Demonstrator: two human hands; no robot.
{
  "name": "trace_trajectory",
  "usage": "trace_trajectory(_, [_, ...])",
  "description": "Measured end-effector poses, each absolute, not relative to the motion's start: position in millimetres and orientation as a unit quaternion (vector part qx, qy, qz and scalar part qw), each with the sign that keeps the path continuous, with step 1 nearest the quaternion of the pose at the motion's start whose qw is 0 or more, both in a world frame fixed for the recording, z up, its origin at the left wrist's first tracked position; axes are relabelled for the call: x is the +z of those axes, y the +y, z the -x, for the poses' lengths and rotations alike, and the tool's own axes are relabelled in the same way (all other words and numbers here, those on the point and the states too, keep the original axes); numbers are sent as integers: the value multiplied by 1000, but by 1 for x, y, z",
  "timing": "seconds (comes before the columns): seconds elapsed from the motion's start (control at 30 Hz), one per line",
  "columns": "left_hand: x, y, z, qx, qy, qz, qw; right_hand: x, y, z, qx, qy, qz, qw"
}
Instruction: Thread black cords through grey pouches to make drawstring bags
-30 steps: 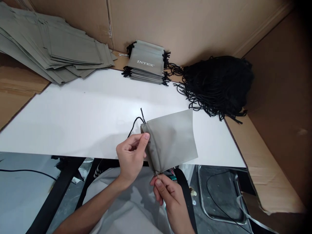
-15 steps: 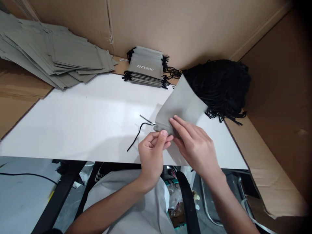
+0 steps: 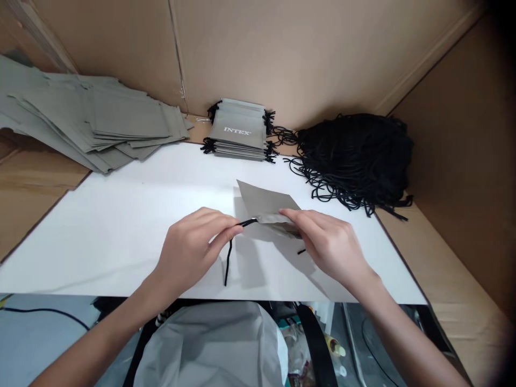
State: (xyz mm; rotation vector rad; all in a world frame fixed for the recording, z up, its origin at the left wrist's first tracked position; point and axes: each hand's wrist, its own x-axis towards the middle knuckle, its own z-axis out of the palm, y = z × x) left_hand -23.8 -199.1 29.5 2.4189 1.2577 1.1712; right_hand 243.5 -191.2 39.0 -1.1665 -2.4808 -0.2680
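Observation:
A grey pouch (image 3: 268, 201) is held above the white table, its hemmed edge facing me. My right hand (image 3: 328, 239) pinches the right part of that edge. Between thumb and fingers, my left hand (image 3: 205, 239) grips a black cord (image 3: 247, 222) beside the pouch's left corner, where a small shiny metal piece (image 3: 256, 219) shows. One loose cord end hangs below my left fingers, and a short black end sticks out near my right fingertips.
Loose grey pouches (image 3: 124, 115) lie fanned at the back left. A stack of corded pouches marked INTEX (image 3: 237, 129) stands at the back middle. Black cords (image 3: 355, 161) are heaped at the back right. Cardboard walls (image 3: 282, 54) surround the white table (image 3: 100, 231).
My left hand has moved left from the pouch edge onto the cord. The pouch has tipped and sits lower, and a black end now shows on its right side. The view has shifted slightly.

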Motion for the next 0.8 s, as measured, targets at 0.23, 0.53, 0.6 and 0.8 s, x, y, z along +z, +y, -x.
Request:
trace_trajectory(0.23, [33, -200, 32, 377, 395, -837, -30, 39, -184, -252, -118, -886, 419, 160])
trace_trajectory(0.53, [46, -194, 51, 297, 370, -880, 7, 42, -182, -248, -113, -906, 383, 142])
trace_trajectory(0.6, [50, -188, 49, 313, 374, -873, -8, 44, -183, -246, -111, -908, 377, 143])
trace_trajectory(0.8, [56, -182, 34, 322, 300, -895, -65, 50, -186, -241, -127, -911, 367, 137])
